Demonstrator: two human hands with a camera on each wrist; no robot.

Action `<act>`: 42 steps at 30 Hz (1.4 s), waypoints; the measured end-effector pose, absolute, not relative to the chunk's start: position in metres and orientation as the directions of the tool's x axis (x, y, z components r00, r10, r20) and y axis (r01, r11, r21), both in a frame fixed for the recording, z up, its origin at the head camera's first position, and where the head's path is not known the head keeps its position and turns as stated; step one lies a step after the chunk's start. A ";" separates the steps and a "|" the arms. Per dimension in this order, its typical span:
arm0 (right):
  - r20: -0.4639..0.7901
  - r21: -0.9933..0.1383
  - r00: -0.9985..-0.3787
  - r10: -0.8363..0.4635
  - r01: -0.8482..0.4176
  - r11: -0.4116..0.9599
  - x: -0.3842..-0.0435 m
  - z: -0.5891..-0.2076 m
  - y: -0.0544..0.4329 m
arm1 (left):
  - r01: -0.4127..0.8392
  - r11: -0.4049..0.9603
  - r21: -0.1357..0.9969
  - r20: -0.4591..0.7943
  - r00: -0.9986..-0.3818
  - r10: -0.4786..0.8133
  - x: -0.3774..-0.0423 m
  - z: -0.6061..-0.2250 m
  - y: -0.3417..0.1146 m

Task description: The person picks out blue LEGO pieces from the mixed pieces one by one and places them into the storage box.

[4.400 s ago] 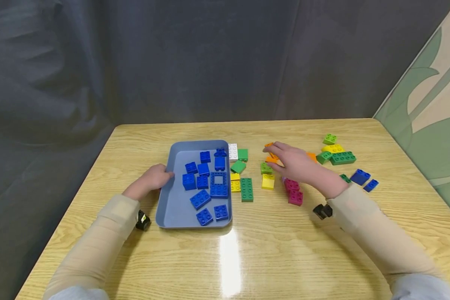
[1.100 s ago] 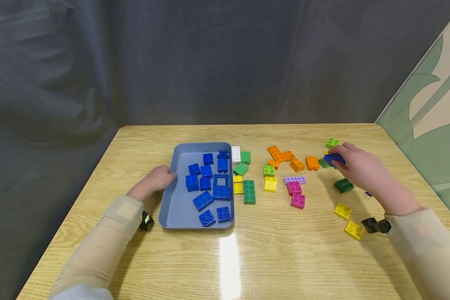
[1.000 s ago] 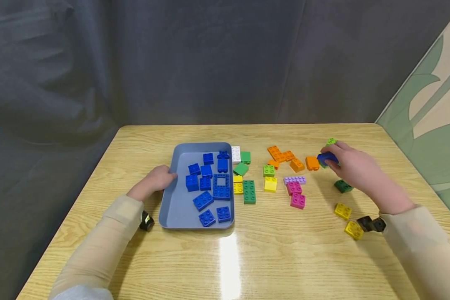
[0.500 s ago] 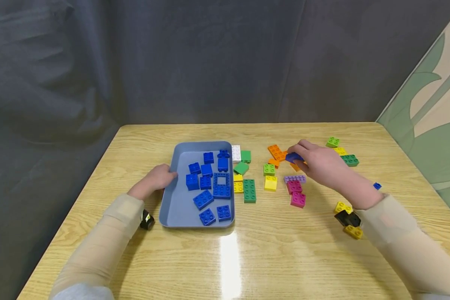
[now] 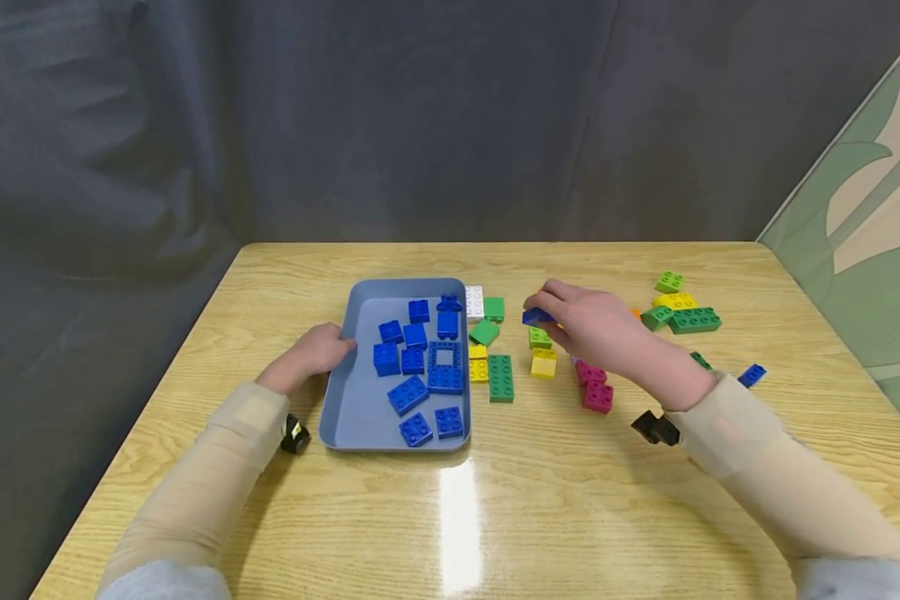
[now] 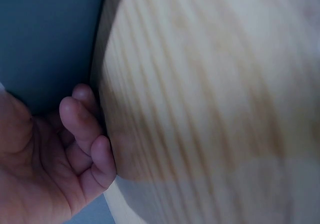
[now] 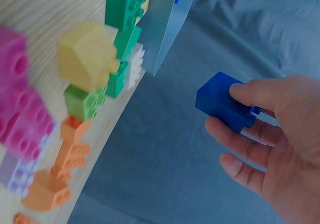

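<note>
My right hand (image 5: pixel 596 329) pinches a blue building brick (image 7: pixel 225 101) between thumb and fingers, held above the table right of the tray. In the right wrist view its studs face the palm. At the left, my left hand (image 5: pixel 315 354) grips the left wall of a grey-blue tray (image 5: pixel 337 417), thumb over the rim and fingers (image 6: pixel 82 121) curled along the outside. Several blue bricks (image 5: pixel 408 395) of various sizes lie in the tray, some of them along its right wall.
Beside the tray lie a white brick (image 5: pixel 474 302), a green brick (image 5: pixel 501 379) and yellow bricks. Magenta bricks (image 5: pixel 597 397) sit below my right hand. Farther right are a long green brick (image 5: pixel 695 321), a yellow one (image 5: pixel 675 301) and a small blue brick (image 5: pixel 752 376). My right hand hides some orange bricks.
My right hand has picked up the larger blue brick from the table's right side and carried it left toward the tray. My left hand has stayed on the tray's wall.
</note>
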State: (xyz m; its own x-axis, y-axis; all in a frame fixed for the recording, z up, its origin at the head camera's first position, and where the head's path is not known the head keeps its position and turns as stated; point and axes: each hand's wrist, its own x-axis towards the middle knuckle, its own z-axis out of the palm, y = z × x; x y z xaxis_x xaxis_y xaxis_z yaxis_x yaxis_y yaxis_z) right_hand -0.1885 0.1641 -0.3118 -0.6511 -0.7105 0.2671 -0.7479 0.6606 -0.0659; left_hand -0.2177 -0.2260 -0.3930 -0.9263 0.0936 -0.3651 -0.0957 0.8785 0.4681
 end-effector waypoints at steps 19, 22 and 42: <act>0.242 -0.075 -0.521 -0.818 -0.851 0.520 -0.190 -0.317 0.091 | -0.067 0.887 0.458 -0.333 -0.938 0.101 -0.217 -0.394 -0.225; 0.212 -0.063 -0.494 -0.843 -0.868 0.493 -0.189 -0.321 0.075 | -0.069 0.887 0.456 -0.339 -0.935 0.101 -0.218 -0.394 -0.226; -0.030 0.046 -0.322 -0.946 -0.946 0.320 -0.185 -0.333 -0.019 | -0.053 0.889 0.454 -0.345 -0.931 0.121 -0.220 -0.394 -0.228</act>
State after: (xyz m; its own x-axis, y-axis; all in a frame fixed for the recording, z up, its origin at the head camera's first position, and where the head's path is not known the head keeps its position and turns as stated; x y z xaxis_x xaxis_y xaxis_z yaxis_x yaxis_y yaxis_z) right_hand -0.1852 -0.0193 -0.3333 -0.3218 -0.9463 -0.0298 -0.9462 0.3203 0.0462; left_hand -0.2200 -0.2283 -0.3943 -0.9306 0.1212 -0.3453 -0.0527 0.8893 0.4542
